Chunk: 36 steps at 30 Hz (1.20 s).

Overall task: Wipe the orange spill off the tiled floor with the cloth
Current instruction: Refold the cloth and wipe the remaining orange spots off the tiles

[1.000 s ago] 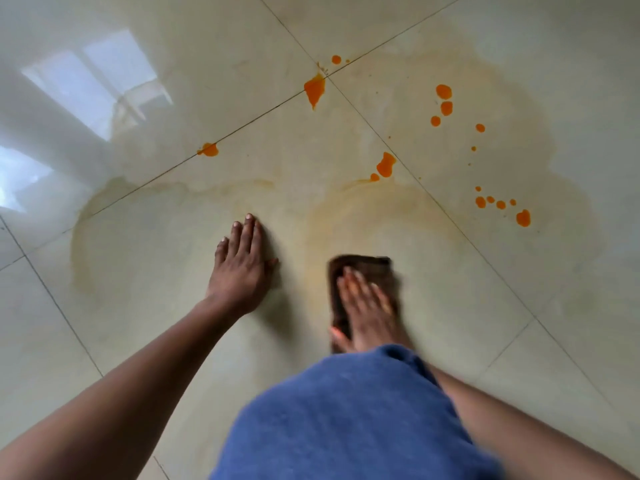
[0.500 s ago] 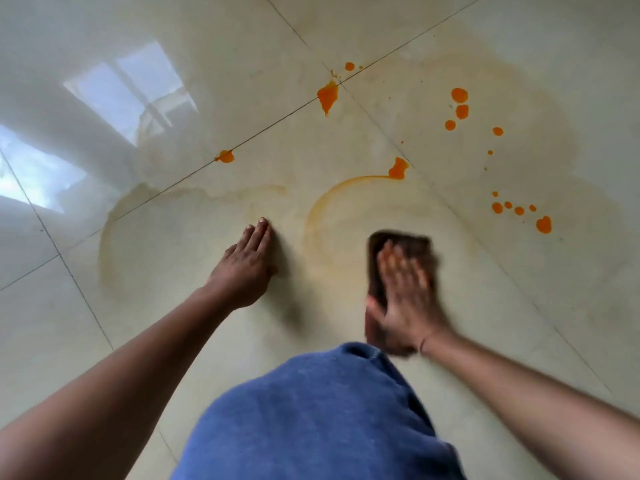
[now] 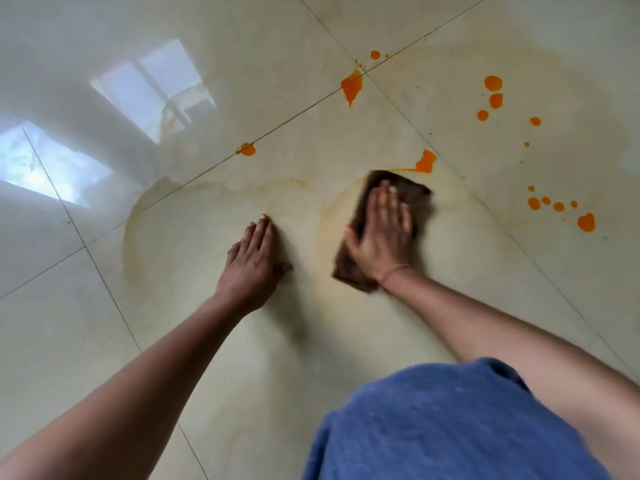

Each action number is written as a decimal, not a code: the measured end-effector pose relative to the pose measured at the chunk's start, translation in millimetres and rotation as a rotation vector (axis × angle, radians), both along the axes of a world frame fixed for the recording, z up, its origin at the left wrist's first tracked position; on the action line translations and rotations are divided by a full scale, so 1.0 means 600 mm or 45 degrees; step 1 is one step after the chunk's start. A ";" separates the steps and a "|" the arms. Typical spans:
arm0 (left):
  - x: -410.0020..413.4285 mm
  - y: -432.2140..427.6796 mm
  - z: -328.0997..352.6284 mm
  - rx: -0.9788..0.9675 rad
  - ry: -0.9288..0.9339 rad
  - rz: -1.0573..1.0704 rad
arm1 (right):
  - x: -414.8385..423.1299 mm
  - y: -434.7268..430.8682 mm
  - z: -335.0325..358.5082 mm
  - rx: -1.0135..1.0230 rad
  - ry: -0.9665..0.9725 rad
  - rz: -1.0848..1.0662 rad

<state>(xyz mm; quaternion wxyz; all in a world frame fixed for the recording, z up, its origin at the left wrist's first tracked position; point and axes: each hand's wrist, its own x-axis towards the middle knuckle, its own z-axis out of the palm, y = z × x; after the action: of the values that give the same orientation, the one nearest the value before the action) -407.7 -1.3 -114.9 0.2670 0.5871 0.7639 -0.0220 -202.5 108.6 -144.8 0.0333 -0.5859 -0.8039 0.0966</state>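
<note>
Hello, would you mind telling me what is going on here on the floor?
A person is wiping an orange spill off a glossy tiled floor. The right hand lies flat on a dark brown cloth, pressing it to the tile, with the cloth's far edge just short of an orange blob. The left hand rests flat on the floor beside it, as a prop. Pale yellowish smears surround the hands, and many bright orange drops lie beyond the cloth, so the job is not finished.

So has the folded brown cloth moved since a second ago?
Yes. The brown cloth under the right hand has slid forward, away from the person, nearly reaching the orange blob it sat well short of.
</note>
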 end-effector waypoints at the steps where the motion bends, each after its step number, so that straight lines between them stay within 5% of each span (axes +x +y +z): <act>1: 0.000 -0.001 0.000 0.003 -0.001 0.000 | -0.039 -0.026 -0.004 -0.009 0.014 0.079; 6: -0.006 0.004 0.014 -0.044 -0.038 -0.013 | 0.092 -0.185 -0.001 -0.073 -0.061 0.746; 11: -0.015 0.005 0.006 -0.028 -0.038 -0.053 | -0.037 -0.009 -0.004 -0.040 0.023 0.181; 17: -0.036 -0.012 0.036 -0.053 0.090 -0.014 | 0.035 -0.186 0.002 -0.131 0.025 0.789; 23: -0.133 0.029 0.074 -0.020 0.267 -0.109 | -0.098 0.002 0.001 -0.102 0.022 0.225; 30: -0.282 0.146 0.060 -0.050 0.328 -0.178 | -0.110 -0.082 -0.002 -0.095 -0.069 0.879; 36: -0.367 0.236 -0.004 0.164 0.176 -0.309 | -0.313 0.158 -0.010 -0.053 -0.164 0.517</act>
<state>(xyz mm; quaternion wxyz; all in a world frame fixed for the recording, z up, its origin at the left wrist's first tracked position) -627.8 140.1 -117.2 0.1709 0.6882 0.7036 -0.0457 -390.5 203.5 -150.7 -0.0505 -0.4176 -0.9037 0.0803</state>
